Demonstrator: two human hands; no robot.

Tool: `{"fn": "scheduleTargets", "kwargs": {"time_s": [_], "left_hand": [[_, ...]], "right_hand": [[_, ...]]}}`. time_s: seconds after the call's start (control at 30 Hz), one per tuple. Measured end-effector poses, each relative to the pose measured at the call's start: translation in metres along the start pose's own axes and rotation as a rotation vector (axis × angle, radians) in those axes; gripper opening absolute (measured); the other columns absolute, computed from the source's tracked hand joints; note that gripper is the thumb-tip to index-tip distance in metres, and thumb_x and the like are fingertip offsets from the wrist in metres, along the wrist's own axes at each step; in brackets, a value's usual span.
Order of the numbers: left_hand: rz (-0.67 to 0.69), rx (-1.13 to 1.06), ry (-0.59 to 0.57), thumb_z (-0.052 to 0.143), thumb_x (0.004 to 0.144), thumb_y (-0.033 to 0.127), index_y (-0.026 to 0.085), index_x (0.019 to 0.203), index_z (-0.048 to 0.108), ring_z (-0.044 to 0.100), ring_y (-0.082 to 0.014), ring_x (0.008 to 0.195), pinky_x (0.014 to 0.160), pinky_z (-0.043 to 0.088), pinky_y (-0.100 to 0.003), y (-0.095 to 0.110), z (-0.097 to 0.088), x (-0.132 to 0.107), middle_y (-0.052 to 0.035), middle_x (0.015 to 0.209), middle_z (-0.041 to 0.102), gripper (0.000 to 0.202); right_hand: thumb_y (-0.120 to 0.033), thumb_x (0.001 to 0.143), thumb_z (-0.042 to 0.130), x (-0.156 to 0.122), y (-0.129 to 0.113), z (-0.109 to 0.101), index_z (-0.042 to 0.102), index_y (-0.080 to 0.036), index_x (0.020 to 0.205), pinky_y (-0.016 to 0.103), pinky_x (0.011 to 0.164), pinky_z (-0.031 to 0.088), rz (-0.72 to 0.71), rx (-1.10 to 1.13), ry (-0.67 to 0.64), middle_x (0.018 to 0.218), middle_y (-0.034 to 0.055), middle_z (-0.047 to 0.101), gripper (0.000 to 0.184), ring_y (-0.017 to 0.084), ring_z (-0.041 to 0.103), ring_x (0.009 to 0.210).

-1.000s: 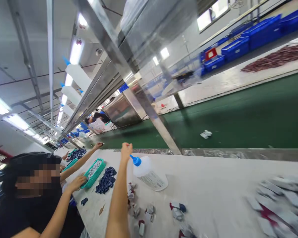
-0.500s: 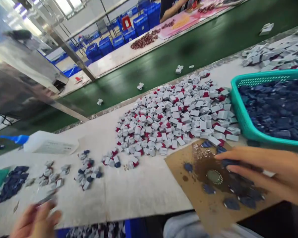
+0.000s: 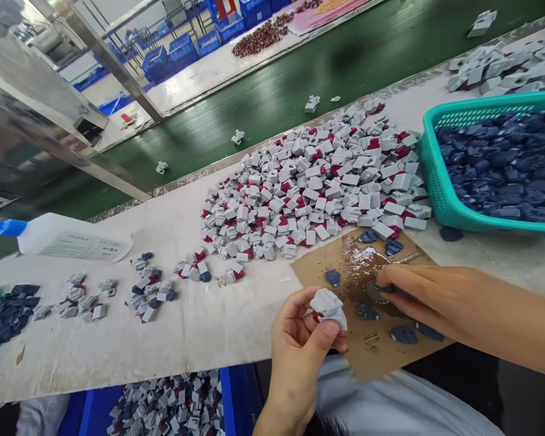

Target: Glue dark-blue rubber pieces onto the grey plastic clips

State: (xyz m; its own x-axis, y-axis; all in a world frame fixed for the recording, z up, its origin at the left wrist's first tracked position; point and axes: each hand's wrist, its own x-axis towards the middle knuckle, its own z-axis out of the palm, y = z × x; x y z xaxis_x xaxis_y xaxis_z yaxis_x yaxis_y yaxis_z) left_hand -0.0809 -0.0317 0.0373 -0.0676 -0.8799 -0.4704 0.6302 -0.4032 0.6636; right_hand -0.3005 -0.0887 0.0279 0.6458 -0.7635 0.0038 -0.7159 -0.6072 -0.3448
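Hundreds of grey-and-red pieces [image 3: 318, 181] lie heaped on the white worktable [image 3: 163, 339], the heap's near edge touching the cardboard sheet [image 3: 313, 272]. In my judgement, a careless sweep there could push loose pieces onto the sheet's wet patch.

The teal basket [image 3: 429, 175] of dark blue parts stands just beside the sheet's far corner.

The sheet appears to overhang the table's near edge above the lap. Pressure on that part could tip it and shed the blue parts lying on it.

The dark glossy smear [image 3: 356, 266] at its middle looks sticky, so fingers and parts could be fouled.

The right hand [image 3: 436, 297] has its fingertips pinched on a small dark blue piece [image 3: 384, 289] at the smear; a slick grip may slip.

The left hand [image 3: 300, 345] grasps a grey piece [image 3: 329, 303] between thumb and fingers, just above the sheet's near-left edge. If dropped, it would likely land in the smear or fall off the edge.
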Motion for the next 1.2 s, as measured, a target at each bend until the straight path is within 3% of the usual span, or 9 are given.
{"fn": "scheduleTargets", "kwargs": {"time_s": [0.07,0.13,0.43,0.53,0.63,0.77,0.9,1.0,1.2], "left_hand": [[-0.033,-0.019,0.026,0.09,0.065,0.025,0.021,0.094,0.076,0.069,-0.0079,0.064,0.054,0.055,-0.011,0.001,-0.001,0.001,0.0013,0.079,0.074,0.032],[-0.05,-0.037,0.049,0.09,0.063,0.024,0.019,0.087,0.077,0.07,-0.0084,0.066,0.055,0.055,-0.01,0.001,-0.001,0.002,0.0008,0.077,0.075,0.028],[-0.023,-0.105,0.058,0.094,0.052,0.018,0.019,0.077,0.077,0.064,-0.0056,0.054,0.053,0.055,-0.012,-0.001,0.001,0.005,0.0019,0.068,0.075,0.031],[-0.01,-0.099,0.052,0.094,0.053,0.017,0.02,0.077,0.077,0.064,-0.0052,0.054,0.053,0.054,-0.011,-0.001,0.003,0.006,0.0018,0.07,0.075,0.03],[0.013,-0.076,0.06,0.094,0.054,0.016,0.02,0.078,0.077,0.066,-0.0058,0.058,0.057,0.055,-0.011,-0.003,0.005,0.004,0.0016,0.072,0.076,0.03],[0.054,-0.042,0.04,0.092,0.057,0.013,0.021,0.08,0.076,0.069,-0.0065,0.066,0.066,0.056,-0.012,-0.003,0.008,0.002,0.003,0.073,0.076,0.029],[0.03,-0.058,-0.029,0.09,0.06,0.01,0.023,0.081,0.075,0.07,-0.0059,0.069,0.067,0.057,-0.012,-0.001,0.011,0.0,0.0052,0.076,0.076,0.029],[0.028,-0.067,-0.077,0.089,0.062,0.008,0.022,0.081,0.074,0.07,-0.0052,0.07,0.067,0.056,-0.011,0.001,0.012,-0.001,0.0054,0.078,0.077,0.028],[0.041,-0.087,-0.146,0.087,0.065,0.007,0.023,0.083,0.073,0.07,-0.0028,0.069,0.068,0.055,-0.008,-0.003,0.013,0.001,0.0068,0.082,0.078,0.028]], "right_hand": [[-0.021,0.097,0.033,0.003,0.0,0.001,0.046,-0.024,0.074,0.032,0.051,0.044,-0.006,0.053,-0.087,0.067,-0.0001,0.059,0.027,0.017,0.06,0.056],[-0.014,0.094,0.033,0.003,0.002,0.001,0.05,-0.024,0.079,0.033,0.054,0.045,-0.036,0.076,-0.142,0.073,0.0008,0.06,0.024,0.018,0.06,0.06],[-0.013,0.092,0.037,-0.006,0.016,0.011,0.051,-0.026,0.08,0.032,0.058,0.044,-0.024,0.159,-0.277,0.076,0.0012,0.059,0.022,0.017,0.059,0.065],[-0.014,0.092,0.038,-0.004,0.017,0.011,0.052,-0.027,0.083,0.032,0.056,0.043,-0.037,0.175,-0.235,0.077,0.0006,0.061,0.021,0.017,0.059,0.064],[-0.027,0.097,0.038,0.002,0.011,0.003,0.048,-0.026,0.074,0.03,0.05,0.039,0.023,0.326,-0.171,0.067,-0.001,0.058,0.025,0.015,0.055,0.055],[-0.056,0.09,0.054,0.007,-0.011,-0.01,0.054,-0.028,0.083,0.025,0.042,0.041,0.282,0.827,0.037,0.067,-0.0011,0.056,0.028,0.013,0.053,0.053],[-0.053,0.081,0.069,0.004,-0.029,-0.014,0.057,-0.029,0.084,0.02,0.039,0.039,0.422,1.248,0.033,0.073,0.0008,0.056,0.027,0.011,0.052,0.054],[-0.051,0.082,0.068,0.001,-0.034,-0.011,0.057,-0.03,0.084,0.02,0.044,0.044,0.419,1.284,0.012,0.079,0.0018,0.058,0.024,0.012,0.056,0.061],[-0.054,0.084,0.065,0.003,-0.038,-0.01,0.057,-0.033,0.083,0.024,0.047,0.047,0.35,1.074,0.101,0.08,0.0006,0.059,0.023,0.014,0.057,0.063]]}}
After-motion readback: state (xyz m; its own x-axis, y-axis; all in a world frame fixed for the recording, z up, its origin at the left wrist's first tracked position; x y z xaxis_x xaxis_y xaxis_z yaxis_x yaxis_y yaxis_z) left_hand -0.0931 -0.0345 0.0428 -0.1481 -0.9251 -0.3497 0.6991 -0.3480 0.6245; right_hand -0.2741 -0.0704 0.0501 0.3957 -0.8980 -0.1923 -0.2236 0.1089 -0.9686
